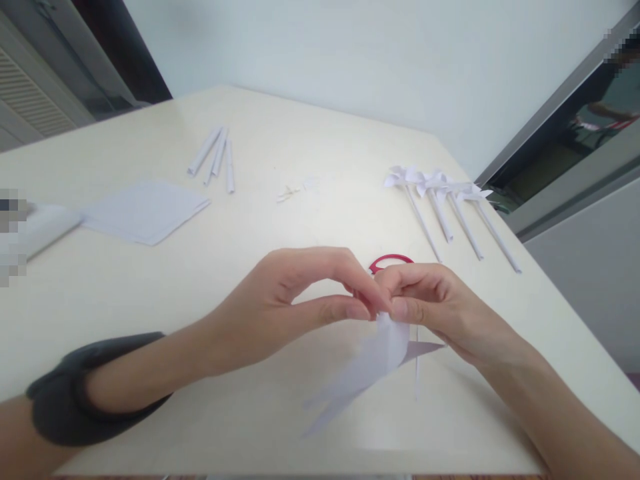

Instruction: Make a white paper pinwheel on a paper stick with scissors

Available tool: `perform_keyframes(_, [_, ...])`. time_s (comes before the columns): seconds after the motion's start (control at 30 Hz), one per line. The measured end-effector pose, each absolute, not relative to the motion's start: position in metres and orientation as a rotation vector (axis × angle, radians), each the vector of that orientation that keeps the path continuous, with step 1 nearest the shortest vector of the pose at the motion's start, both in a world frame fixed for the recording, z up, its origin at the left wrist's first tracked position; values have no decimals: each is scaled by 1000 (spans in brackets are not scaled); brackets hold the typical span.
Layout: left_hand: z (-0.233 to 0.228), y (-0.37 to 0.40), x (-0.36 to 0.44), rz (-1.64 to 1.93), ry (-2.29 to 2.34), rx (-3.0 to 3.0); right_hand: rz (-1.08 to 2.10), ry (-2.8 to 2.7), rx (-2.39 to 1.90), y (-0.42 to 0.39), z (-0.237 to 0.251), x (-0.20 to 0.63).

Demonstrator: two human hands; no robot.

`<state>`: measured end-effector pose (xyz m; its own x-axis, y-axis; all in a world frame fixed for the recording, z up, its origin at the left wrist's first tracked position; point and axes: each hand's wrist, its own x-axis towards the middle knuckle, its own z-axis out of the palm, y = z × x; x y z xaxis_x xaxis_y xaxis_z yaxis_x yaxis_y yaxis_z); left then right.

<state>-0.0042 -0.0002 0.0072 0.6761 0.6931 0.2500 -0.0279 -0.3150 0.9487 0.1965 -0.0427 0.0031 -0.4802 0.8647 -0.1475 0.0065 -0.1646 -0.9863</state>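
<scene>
A white cut sheet of paper (370, 360) with pointed flaps hangs from my fingertips above the table front; it looks like an unfinished pinwheel. My right hand (440, 303) pinches its top edge between thumb and fingers. With thumb and index finger closed, my left hand (305, 293) meets the right fingertips at that same edge; exactly what lies between its fingers is partly hidden. Behind my right hand shows the red handle of scissors (393, 259), mostly covered. A thin white strip (417, 373) is seen beyond the paper.
Several paper pinwheels on rolled sticks (440, 193) lie at the right. Rolled paper tubes (215, 160) rest at the back left, near a stack of white paper squares (145, 213). Small pale scraps (289, 193) sit mid-table. A wall borders the white table (320, 147) behind.
</scene>
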Motion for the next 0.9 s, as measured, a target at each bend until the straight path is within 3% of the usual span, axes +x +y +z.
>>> perform_keyframes(0.27, [2, -3, -5, 774, 457, 1794, 1845, -1382, -942, -43, -2, 194])
perform_keyframes(0.47, [-2, -2, -10, 732, 471, 1757, 1718, -1478, -947, -43, 0, 190])
perform_keyframes(0.6, [-3, 0, -11, 728, 481, 1675, 1340, -1702, -1181, -41, 10, 196])
perform_keyframes(0.73, [-4, 3, -10, 783, 497, 1634, 434, -1970, -1702, -34, 12, 215])
perform_keyframes(0.77, [-4, 3, -10, 802, 509, 1633, 337, -2030, -1791, -33, 10, 220])
perform_keyframes(0.9, [-4, 5, -9, 880, 508, 1651, 437, -2269, -1839, -32, -4, 226])
